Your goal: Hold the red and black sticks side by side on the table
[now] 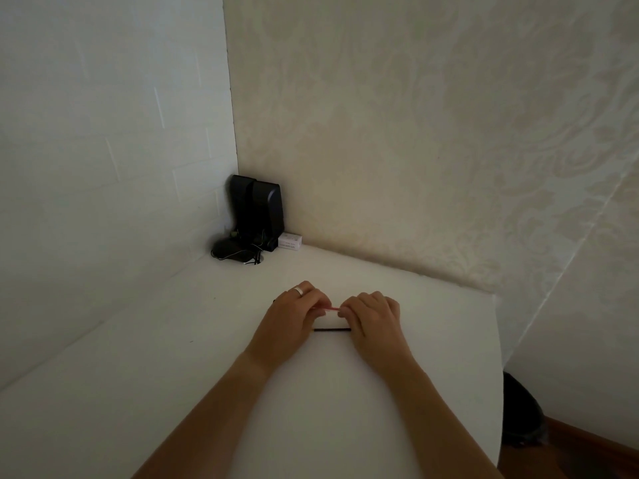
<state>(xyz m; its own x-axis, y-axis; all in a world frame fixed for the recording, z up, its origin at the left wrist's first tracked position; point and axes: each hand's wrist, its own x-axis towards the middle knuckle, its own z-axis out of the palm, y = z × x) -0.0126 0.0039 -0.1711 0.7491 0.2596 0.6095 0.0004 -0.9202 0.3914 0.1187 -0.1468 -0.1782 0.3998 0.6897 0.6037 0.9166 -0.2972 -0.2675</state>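
Note:
My left hand (288, 321), with a ring on one finger, and my right hand (373, 321) meet over the white table (173, 368). Both pinch the ends of a thin red stick-like thing (330, 308) held between their fingertips, just above the surface. A thin dark stick (332, 329) lies flat on the table below the hands, its ends running under both palms. The fingers hide most of the red thing.
Two black speakers (257, 210) stand in the far corner beside tangled cables and a dark round object (228, 252). A small white box (289, 242) lies next to them. The table's right edge (498, 357) drops to a wooden floor with a dark object (522, 413).

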